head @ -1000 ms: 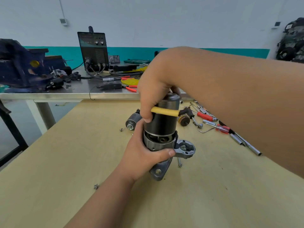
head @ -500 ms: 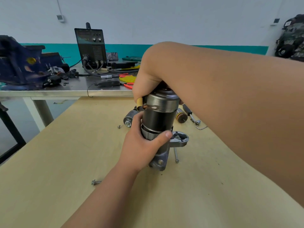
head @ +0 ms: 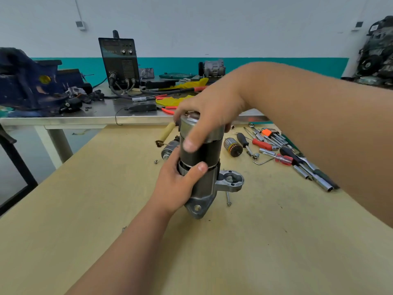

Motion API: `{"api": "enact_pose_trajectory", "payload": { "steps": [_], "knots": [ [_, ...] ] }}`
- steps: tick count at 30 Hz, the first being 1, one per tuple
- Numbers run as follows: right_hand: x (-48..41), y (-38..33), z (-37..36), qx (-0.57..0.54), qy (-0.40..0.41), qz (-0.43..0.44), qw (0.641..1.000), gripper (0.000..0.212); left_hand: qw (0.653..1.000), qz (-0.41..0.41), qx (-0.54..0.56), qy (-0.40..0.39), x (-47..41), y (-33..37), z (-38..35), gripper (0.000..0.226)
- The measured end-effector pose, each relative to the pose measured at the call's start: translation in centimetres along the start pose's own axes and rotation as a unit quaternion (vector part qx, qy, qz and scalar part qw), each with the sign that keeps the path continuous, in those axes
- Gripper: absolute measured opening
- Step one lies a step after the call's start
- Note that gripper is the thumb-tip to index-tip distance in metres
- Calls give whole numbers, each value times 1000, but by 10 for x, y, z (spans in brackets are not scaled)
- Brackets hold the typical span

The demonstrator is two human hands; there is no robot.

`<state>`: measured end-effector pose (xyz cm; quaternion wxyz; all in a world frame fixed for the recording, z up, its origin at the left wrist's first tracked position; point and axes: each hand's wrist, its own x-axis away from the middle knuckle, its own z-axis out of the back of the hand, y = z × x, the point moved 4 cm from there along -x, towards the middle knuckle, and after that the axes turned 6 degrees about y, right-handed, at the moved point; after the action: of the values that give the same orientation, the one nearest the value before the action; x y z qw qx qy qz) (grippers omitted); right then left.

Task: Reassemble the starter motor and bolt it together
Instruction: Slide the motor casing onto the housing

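The starter motor [head: 202, 154] stands upright on the wooden bench [head: 255, 241], just left of and nearer than the copper-wound armature [head: 233, 146]. The left grip [head: 176, 184] wraps its lower body at the seam above the cast drive housing [head: 204, 192]. The right grip [head: 210, 111] is curled over the silver end cap [head: 187, 125], thumb down the dark yoke. To my eye this is the cap being seated, so I'd steady the base, turn the cap until its bolt holes line up and press squarely, minding the yellow-sleeved lead [head: 168, 130] jutting out well left of the armature. A long bolt [head: 228, 198] lies loose nearer than the armature. The casing looks heavy, smooth, dull metal.
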<state>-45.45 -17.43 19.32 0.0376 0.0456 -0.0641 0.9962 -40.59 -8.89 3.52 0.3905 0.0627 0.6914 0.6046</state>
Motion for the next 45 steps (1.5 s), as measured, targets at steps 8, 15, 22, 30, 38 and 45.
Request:
{"api": "enact_pose_trajectory", "payload": {
  "steps": [8, 15, 22, 30, 38, 45],
  "knots": [
    [3, 6, -5, -23, 58, 7, 998, 61, 1000, -11, -5, -20, -3, -3, 0, 67],
    [3, 7, -9, 3, 119, 23, 993, 64, 1000, -8, 24, -13, -6, -6, 5, 55],
    [6, 6, -12, -36, 136, 0, 990, 57, 999, 3, 36, 11, -3, -2, 1, 55],
    [-3, 2, -19, 2, 170, -64, 983, 67, 999, 1, 28, 26, -2, -1, 0, 57],
    [8, 10, -14, -47, 119, 19, 992, 43, 999, 5, 37, 4, -7, -3, 1, 53],
    [1, 7, -20, 31, 149, 12, 988, 35, 998, -10, 56, -8, -6, -4, -3, 36]
  ]
}}
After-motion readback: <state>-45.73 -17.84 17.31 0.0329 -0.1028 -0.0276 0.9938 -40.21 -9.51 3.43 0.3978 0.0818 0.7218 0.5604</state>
